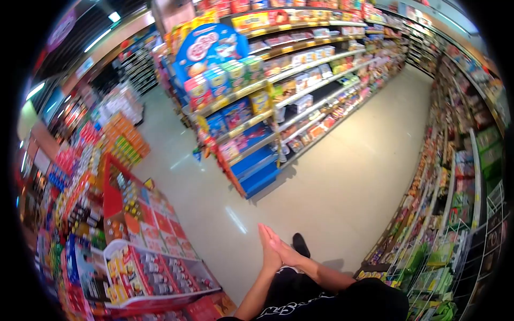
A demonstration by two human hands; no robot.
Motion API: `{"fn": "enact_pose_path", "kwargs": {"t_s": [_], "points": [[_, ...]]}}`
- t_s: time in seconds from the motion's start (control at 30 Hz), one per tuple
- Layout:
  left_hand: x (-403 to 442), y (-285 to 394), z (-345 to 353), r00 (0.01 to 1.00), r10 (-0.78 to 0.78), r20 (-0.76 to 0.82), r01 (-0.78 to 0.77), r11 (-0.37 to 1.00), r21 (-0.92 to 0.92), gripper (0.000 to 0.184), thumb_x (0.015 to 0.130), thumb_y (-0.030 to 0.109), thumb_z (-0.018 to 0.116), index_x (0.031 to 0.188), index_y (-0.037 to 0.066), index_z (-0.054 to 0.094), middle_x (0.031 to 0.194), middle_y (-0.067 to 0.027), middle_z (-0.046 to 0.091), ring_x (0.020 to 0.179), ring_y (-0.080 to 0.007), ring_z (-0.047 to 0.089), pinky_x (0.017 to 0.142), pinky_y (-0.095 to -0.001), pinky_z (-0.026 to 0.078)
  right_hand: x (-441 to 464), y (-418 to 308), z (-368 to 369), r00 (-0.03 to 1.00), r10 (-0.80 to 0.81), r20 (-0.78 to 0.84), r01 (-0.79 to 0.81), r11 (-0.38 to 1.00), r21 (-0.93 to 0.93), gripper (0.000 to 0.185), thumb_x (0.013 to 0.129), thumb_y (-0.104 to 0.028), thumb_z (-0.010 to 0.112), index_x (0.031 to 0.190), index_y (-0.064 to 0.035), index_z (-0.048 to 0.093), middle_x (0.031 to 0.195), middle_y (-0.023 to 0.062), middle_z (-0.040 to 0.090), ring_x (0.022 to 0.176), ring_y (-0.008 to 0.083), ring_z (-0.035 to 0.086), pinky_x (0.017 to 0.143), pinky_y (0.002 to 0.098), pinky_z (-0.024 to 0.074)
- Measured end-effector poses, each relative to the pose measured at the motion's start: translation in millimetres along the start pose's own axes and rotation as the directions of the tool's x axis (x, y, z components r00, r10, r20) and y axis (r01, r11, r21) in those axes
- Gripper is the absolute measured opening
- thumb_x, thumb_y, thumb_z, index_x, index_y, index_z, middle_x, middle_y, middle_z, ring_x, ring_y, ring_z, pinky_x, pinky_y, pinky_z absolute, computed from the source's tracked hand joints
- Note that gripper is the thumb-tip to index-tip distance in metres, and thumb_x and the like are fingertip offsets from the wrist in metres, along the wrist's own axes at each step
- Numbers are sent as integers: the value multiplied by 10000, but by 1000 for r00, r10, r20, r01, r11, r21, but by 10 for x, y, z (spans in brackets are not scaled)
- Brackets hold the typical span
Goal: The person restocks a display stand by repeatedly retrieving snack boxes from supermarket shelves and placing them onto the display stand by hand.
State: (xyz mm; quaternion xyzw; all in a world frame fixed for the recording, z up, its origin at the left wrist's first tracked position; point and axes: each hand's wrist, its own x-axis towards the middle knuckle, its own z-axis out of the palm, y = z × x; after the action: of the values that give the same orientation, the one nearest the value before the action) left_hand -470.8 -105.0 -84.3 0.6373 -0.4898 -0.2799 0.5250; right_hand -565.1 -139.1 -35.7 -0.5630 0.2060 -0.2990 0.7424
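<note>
hands [273,250] meet above glossy floor [348,198] (shelves [262,181] around).

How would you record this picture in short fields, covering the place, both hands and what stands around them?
Place: shop aisle
Left hand: together with the right, fingers straight
Right hand: against the left, fingers straight
Held: nothing visible
Ahead: blue display rack
Person's left: white-rimmed display bin, packaged goods inside
Person's right: stocked shelves
Floor: pale, shiny; dark shoe showing

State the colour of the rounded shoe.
The rounded shoe is black; the head view shows it.
</note>
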Motion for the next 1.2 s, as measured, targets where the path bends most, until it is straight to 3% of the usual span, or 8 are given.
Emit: {"fn": "enact_pose_path", "kwargs": {"t_s": [0.23,0.37,0.5,0.6,0.7,0.8,1.0,1.2], "points": [[849,440,1436,936,-138,324,292,820,-492,733,1121,369,359,1681,105,-33,1758,-102,-84,1615,-274,-15,1296,-418,74,96,-283,-1500,952,-180,-246,165,983,-79,818,1107,-455,401,1640,51,42,1735,204,75,1612,308,49,1290,401,72],[1499,673,1959,919,152,364,-87,978,-188,790,1115,453,346,1644,-37,23,1725,-254,24,1607,-368,14,1297,-428,63,324,-585,-2329,946,-145,-289,111,985,-133,840,1102,-465,417,1639,55,35,1733,210,77,1611,308,56,1290,402,76],[2050,783,2679,789,134,600,70,950,-303,774,1123,476,270,1644,-28,-3,1732,-222,-18,1607,-343,-17,1296,-424,49,484,-845,-3165,912,-96,-398,33,986,-161,838,1099,-481,419,1634,66,76,1727,220,103,1608,310,82,1290,409,83],[2378,943,3241,642,113,758,228,916,-330,765,1129,492,213,1645,-21,-22,1738,-197,-49,1607,-325,-41,1295,-420,38,465,-830,-4021,797,-313,-517,145,930,-338,848,1095,-529,397,1624,77,129,1718,226,145,1602,314,114,1291,414,94],[2552,1160,3726,502,235,832,112,937,-332,757,1135,495,229,1650,-18,17,1742,-195,1,1610,-282,-23,1294,-399,46,258,-871,-4737,640,-282,-714,122,956,-268,821,1093,-583,343,1622,31,217,1708,195,209,1587,325,177,1278,447,156],[2582,1124,4265,331,252,909,330,872,-362,775,1129,494,320,1649,-20,64,1725,-233,109,1609,-276,74,1286,-358,100,11,-1090,-5223,378,-157,-912,196,977,-87,797,1086,-633,277,1613,-34,287,1693,157,268,1556,329,252,1246,474,230],[3430,1570,5245,-150,-24,988,54,998,32,732,1115,509,387,1597,-34,300,1599,-227,426,1483,-285,419,1223,-362,307,-307,-883,-6738,186,109,-977,155,978,138,894,1020,-779,224,1563,-90,391,1611,134,403,1399,338,463,1113,494,395],[4457,1624,6499,-138,-98,986,-210,975,67,772,1067,587,453,1549,-15,404,1525,-267,502,1404,-370,508,1167,-410,397,-266,-1640,-8699,110,-11,-994,251,968,17,693,1070,-669,325,1194,-53,620,1151,126,728,967,235,686,876,377,521]]}}
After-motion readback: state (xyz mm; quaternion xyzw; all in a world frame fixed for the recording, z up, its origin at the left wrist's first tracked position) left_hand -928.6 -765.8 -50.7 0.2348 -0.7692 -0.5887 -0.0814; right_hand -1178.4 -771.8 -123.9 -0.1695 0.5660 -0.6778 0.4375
